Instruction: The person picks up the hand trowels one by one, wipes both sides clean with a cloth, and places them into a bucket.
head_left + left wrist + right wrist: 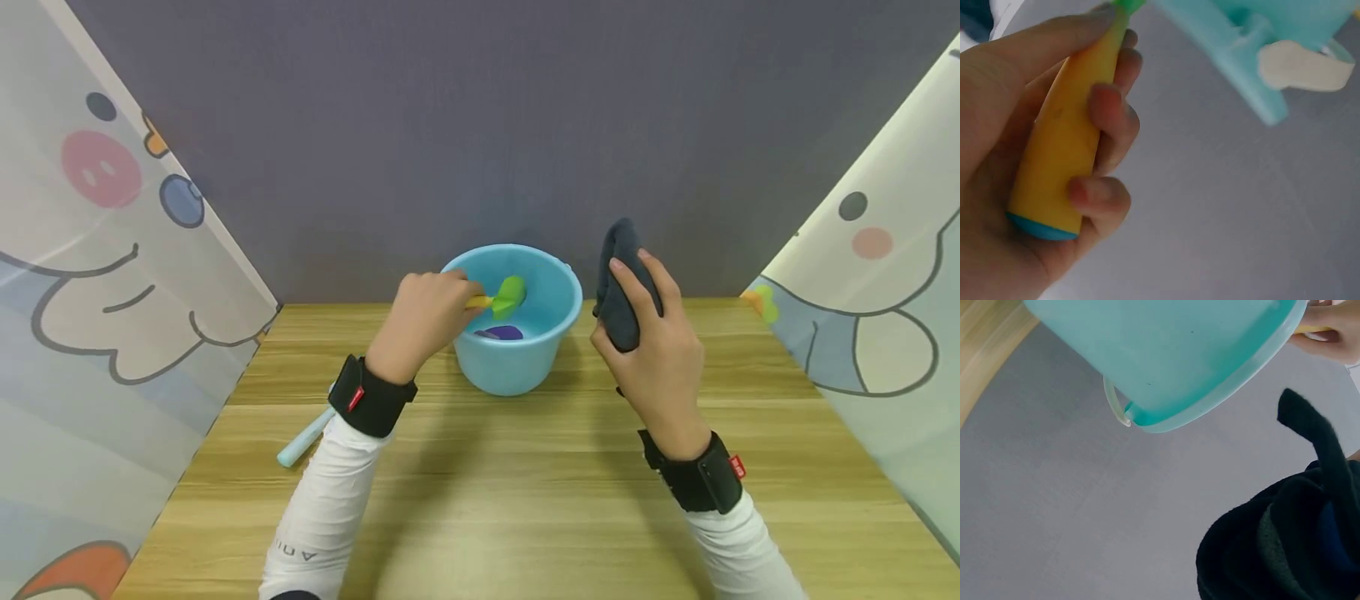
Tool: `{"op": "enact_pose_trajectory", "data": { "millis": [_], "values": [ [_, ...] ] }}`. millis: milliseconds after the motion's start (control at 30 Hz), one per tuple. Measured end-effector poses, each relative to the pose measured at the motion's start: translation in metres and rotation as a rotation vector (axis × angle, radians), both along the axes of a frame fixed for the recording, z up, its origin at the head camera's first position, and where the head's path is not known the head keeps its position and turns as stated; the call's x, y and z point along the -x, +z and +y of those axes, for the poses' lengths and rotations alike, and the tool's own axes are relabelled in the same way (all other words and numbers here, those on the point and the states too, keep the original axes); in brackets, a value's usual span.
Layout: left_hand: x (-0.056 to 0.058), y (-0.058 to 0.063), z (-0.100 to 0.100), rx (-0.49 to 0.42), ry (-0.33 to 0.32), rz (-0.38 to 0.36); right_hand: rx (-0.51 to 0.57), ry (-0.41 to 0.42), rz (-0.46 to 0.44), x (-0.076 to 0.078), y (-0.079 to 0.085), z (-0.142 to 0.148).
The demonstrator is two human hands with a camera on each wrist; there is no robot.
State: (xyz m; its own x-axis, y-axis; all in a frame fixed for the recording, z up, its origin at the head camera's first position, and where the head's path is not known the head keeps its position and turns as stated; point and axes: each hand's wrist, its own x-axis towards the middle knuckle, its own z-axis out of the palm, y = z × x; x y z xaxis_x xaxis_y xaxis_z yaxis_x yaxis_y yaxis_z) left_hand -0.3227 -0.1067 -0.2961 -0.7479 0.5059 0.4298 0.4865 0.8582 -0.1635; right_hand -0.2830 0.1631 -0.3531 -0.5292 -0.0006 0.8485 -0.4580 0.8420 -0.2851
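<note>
My left hand [423, 321] grips a toy shovel by its yellow handle [1063, 144], which ends in a blue cap. Its green head [510, 296] is over the mouth of a light blue bucket [504, 371]. Inside the bucket lies a purple piece [504, 332], its kind unclear. To the right of the bucket, my right hand [660, 358] holds a folded bundle of dark cloth [626, 296] above the table. A loose strip of the bundle [1310, 422] sticks out in the right wrist view.
A light blue handle [306, 437] lies on the wooden table [517, 500], its far end hidden by my left arm. Behind the bucket stands a grey wall [480, 125]. Cartoon-printed panels flank the table. The bucket has a pale carrying handle [1114, 403].
</note>
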Motion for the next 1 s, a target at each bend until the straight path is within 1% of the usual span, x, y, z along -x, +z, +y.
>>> {"op": "enact_pose_trajectory", "data": {
  "millis": [67, 167, 233, 300, 400, 467, 500, 633, 700, 800, 867, 933, 1000],
  "values": [
    [0.015, -0.002, 0.005, 0.045, -0.016, -0.037, -0.002, -0.001, -0.006, 0.0, 0.0, 0.0],
    [0.033, -0.008, 0.012, 0.093, -0.063, -0.052, -0.009, -0.002, -0.019, 0.0, 0.0, 0.001],
    [0.041, -0.012, 0.017, 0.114, -0.087, -0.062, -0.014, -0.002, -0.029, 0.0, 0.0, 0.001],
    [0.046, -0.015, 0.021, 0.146, -0.084, -0.115, -0.017, -0.002, -0.034, -0.001, -0.001, 0.0],
    [0.05, -0.017, 0.029, 0.202, -0.049, -0.225, -0.008, 0.002, -0.032, 0.0, -0.002, -0.001],
    [0.052, -0.016, 0.034, 0.236, -0.023, -0.285, -0.01, -0.001, -0.035, 0.0, -0.002, -0.002],
    [0.052, -0.016, 0.037, 0.244, -0.016, -0.304, -0.011, -0.001, -0.037, 0.0, -0.002, -0.002],
    [0.054, -0.014, 0.043, 0.219, -0.02, -0.38, -0.012, -0.001, -0.045, -0.001, -0.003, -0.003],
    [0.055, -0.014, 0.045, 0.198, -0.031, -0.443, -0.003, 0.004, -0.042, -0.001, -0.003, -0.003],
    [0.056, -0.014, 0.047, 0.183, -0.038, -0.56, -0.001, 0.005, -0.036, -0.001, -0.002, -0.003],
    [0.056, -0.013, 0.048, 0.184, -0.037, -0.612, -0.002, 0.009, -0.034, 0.0, -0.002, -0.003],
    [0.055, -0.013, 0.049, 0.185, -0.034, -0.646, -0.005, 0.013, -0.038, 0.0, -0.002, -0.003],
    [0.054, -0.014, 0.049, 0.185, -0.034, -0.657, -0.004, 0.019, -0.045, 0.0, -0.003, -0.003]
  ]
}}
